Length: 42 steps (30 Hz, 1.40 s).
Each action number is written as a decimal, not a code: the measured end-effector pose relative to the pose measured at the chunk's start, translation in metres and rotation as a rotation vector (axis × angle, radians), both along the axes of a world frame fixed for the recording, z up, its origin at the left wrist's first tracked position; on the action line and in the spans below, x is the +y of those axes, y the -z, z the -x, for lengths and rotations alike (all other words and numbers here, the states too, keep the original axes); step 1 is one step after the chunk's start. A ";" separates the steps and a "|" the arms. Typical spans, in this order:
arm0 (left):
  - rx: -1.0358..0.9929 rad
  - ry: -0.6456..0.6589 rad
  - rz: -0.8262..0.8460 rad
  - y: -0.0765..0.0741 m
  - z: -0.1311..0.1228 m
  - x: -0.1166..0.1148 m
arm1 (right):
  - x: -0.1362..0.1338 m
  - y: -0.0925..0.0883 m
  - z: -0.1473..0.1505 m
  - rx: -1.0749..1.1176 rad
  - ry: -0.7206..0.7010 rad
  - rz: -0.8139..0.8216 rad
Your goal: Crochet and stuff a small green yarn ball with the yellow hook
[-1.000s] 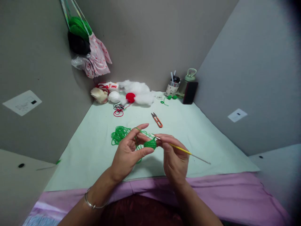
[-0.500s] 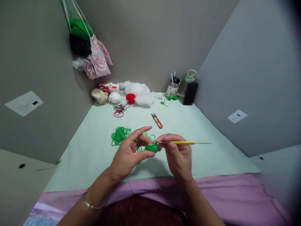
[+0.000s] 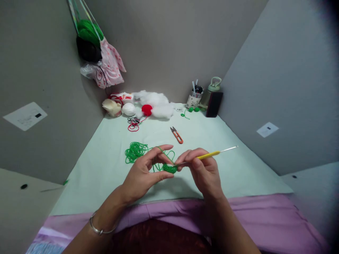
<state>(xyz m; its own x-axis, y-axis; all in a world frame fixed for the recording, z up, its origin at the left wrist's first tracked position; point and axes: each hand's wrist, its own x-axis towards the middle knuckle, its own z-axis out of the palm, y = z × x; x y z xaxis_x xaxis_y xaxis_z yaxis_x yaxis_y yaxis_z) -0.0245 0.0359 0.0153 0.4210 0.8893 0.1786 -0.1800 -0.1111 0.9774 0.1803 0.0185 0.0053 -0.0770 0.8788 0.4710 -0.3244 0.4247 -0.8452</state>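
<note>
My left hand (image 3: pixel 144 169) pinches a small green crochet piece (image 3: pixel 169 168) between thumb and fingers, with green yarn (image 3: pixel 164 152) running over its raised index finger. In my right hand (image 3: pixel 202 167) is a crochet hook (image 3: pixel 209 155) with a yellow handle, held like a pen. The hook's metal tip meets the upper edge of the crochet piece, and its other end points up to the right. A loose heap of green yarn (image 3: pixel 135 152) lies on the table just beyond my left hand.
Orange thread snips (image 3: pixel 177 135) lie beyond my hands. Farther back are white stuffing (image 3: pixel 156 104), a red ball (image 3: pixel 146 110), a white ball (image 3: pixel 129 109), tangled yarn (image 3: pixel 134 124), small green pieces (image 3: pixel 193 109), a cup (image 3: pixel 194 100), a bottle (image 3: pixel 214 86) and a phone (image 3: pixel 214 104). Bags (image 3: pixel 109 67) hang at left.
The hook has tilted from nearly level, its rear end rising and its tip dipping to the crochet piece's edge. My right wrist has shifted slightly right. The left hand keeps its grip.
</note>
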 end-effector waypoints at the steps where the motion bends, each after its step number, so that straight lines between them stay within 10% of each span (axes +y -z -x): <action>1: 0.005 0.005 -0.002 0.000 0.000 0.000 | 0.000 0.000 -0.002 -0.015 -0.015 -0.004; 24: 0.275 0.012 -0.275 -0.009 0.013 0.006 | -0.005 -0.021 -0.018 -0.600 0.009 -0.313; 33: 0.087 -0.265 -0.063 -0.003 -0.007 -0.013 | -0.022 0.002 0.002 -0.660 0.455 -0.614; 42: 0.111 -0.342 -0.228 0.004 -0.006 -0.021 | -0.018 0.004 0.008 -0.327 0.311 -0.366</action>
<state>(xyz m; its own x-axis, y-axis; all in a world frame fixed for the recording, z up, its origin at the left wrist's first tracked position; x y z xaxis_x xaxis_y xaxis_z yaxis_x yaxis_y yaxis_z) -0.0181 0.0146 0.0117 0.1363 0.9242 0.3568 0.0097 -0.3614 0.9324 0.1726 0.0007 0.0017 -0.0335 0.6675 0.7439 0.1156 0.7419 -0.6605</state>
